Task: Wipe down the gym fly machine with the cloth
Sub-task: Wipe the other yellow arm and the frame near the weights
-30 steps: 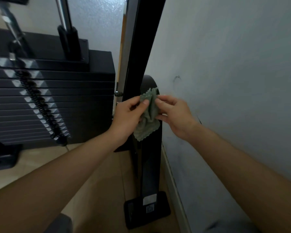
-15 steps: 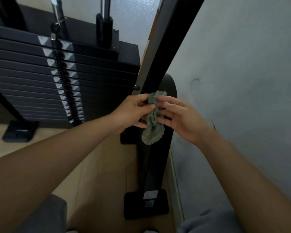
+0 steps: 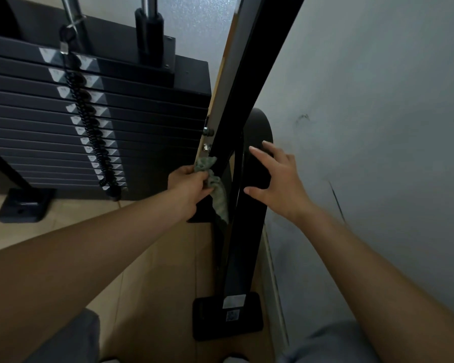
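Observation:
The fly machine's black upright post (image 3: 249, 82) slants down through the middle of the view to a black foot plate (image 3: 227, 314) on the floor. My left hand (image 3: 188, 186) grips a crumpled green cloth (image 3: 215, 189) against the left side of the post, just below two bolts (image 3: 207, 138). The cloth's tail hangs down beside the post. My right hand (image 3: 279, 184) hovers with fingers spread and straight in front of the rounded black guard (image 3: 260, 127) on the post's right side, holding nothing.
A black weight stack (image 3: 95, 119) with a coiled black pin cord (image 3: 89, 127) fills the left. A second frame foot (image 3: 24, 205) stands on the tan wooden floor at far left. A grey wall (image 3: 378, 113) runs close along the right of the post.
My right hand has let go of the cloth and moved right with its fingers spread. My left hand now holds the cloth alone, shifted to the post's left edge.

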A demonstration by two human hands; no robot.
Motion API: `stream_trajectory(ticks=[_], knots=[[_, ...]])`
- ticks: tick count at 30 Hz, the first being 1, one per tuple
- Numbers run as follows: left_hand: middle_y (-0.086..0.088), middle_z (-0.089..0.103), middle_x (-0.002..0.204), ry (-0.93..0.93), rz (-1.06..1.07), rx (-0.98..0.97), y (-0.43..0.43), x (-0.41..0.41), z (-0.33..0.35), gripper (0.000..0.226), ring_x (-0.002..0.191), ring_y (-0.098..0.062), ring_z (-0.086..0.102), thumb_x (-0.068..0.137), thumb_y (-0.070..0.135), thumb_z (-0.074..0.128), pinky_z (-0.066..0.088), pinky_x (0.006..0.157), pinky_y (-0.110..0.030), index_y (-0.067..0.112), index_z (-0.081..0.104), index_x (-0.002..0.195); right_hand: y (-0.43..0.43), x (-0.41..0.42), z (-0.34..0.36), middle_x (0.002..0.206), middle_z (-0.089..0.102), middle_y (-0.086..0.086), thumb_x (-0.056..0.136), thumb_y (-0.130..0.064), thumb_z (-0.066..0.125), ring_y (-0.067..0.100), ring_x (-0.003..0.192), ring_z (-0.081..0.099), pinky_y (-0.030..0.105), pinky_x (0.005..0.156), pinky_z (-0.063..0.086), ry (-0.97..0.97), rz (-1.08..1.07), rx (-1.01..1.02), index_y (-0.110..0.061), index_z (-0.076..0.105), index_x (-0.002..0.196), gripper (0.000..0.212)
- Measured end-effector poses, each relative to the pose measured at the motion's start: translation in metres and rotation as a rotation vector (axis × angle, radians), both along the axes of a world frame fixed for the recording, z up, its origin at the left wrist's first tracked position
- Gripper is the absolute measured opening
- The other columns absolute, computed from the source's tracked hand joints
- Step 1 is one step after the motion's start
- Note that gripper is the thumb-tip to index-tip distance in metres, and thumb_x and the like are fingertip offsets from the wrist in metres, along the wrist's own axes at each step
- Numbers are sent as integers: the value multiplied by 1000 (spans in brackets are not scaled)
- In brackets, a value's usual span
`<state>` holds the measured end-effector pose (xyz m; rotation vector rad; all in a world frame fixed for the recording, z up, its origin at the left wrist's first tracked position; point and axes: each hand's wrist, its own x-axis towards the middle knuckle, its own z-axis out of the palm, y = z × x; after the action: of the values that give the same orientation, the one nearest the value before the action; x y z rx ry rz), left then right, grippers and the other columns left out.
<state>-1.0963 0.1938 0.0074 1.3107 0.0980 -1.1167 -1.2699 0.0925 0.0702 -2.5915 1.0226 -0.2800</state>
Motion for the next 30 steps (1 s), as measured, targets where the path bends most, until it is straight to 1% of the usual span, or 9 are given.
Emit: stream_trajectory(ticks=[3, 6, 10, 15, 19, 23, 26, 28, 30], knots=[[-16, 66, 124, 240, 27, -117, -7, -7, -4, 34, 105, -27, 69, 99, 6, 59, 62, 72, -30, 9, 59, 133, -1, -2, -9, 164, 21, -4, 76, -32, 86, 24, 146, 14, 49, 117, 33, 108, 43, -46, -31, 36, 155, 93], [-17, 69, 123, 396, 6, -201, -7, -13, -5, 32, 103, -29, 72, 100, 18, 60, 63, 71, -34, 11, 60, 132, -3, -2, -12, 163, 22, -5, 76, -28, 86, 23, 146, 14, 49, 117, 35, 83, 32, -58, -31, 37, 154, 92], [-5, 73, 121, 261, -279, -142, -2, -14, -13, 37, 108, -24, 70, 102, 47, 49, 58, 86, -44, 25, 66, 127, -4, 1, -14, 161, 25, -7, 76, -24, 86, 20, 144, 14, 39, 115, 35, 40, 24, -52, -31, 41, 152, 88], [-2, 66, 130, 243, -497, -30, 8, -16, -32, 43, 120, -32, 60, 100, 55, 45, 47, 100, -57, 33, 61, 133, -7, 1, -16, 158, 28, -8, 78, -24, 84, 20, 140, 18, 32, 109, 33, 8, 22, -41, -31, 45, 148, 81], [-6, 62, 133, 281, -590, -1, 12, -13, -40, 43, 123, -40, 56, 101, 51, 44, 50, 97, -59, 30, 60, 135, -8, 1, -17, 157, 28, -8, 78, -23, 83, 22, 139, 19, 29, 107, 30, 2, 26, -46, -32, 46, 147, 79], [-11, 68, 127, 208, -538, -9, 5, -7, -41, 33, 110, -33, 68, 99, 28, 51, 60, 81, -41, 21, 65, 128, -8, 0, -17, 157, 28, -8, 79, -21, 83, 21, 140, 19, 28, 106, 29, -6, 28, -40, -32, 46, 147, 78], [-6, 73, 120, 165, -465, -66, -4, -2, -40, 34, 103, -24, 71, 97, 20, 51, 60, 72, -33, 25, 67, 126, -9, 0, -17, 158, 28, -8, 80, -21, 83, 19, 140, 17, 27, 107, 29, -10, 29, -42, -32, 46, 147, 78], [0, 76, 115, 139, -460, -109, -9, 3, -42, 35, 104, -19, 71, 98, 21, 50, 58, 76, -34, 30, 66, 127, -9, 0, -17, 158, 28, -8, 80, -21, 82, 19, 140, 18, 27, 106, 29, -14, 30, -46, -32, 46, 147, 78], [2, 75, 118, 134, -471, -160, -12, 7, -46, 34, 109, -17, 70, 98, 23, 49, 54, 89, -39, 32, 65, 128, -9, 0, -17, 157, 29, -8, 80, -20, 82, 19, 140, 18, 27, 107, 29, -20, 31, -43, -31, 46, 148, 77]])
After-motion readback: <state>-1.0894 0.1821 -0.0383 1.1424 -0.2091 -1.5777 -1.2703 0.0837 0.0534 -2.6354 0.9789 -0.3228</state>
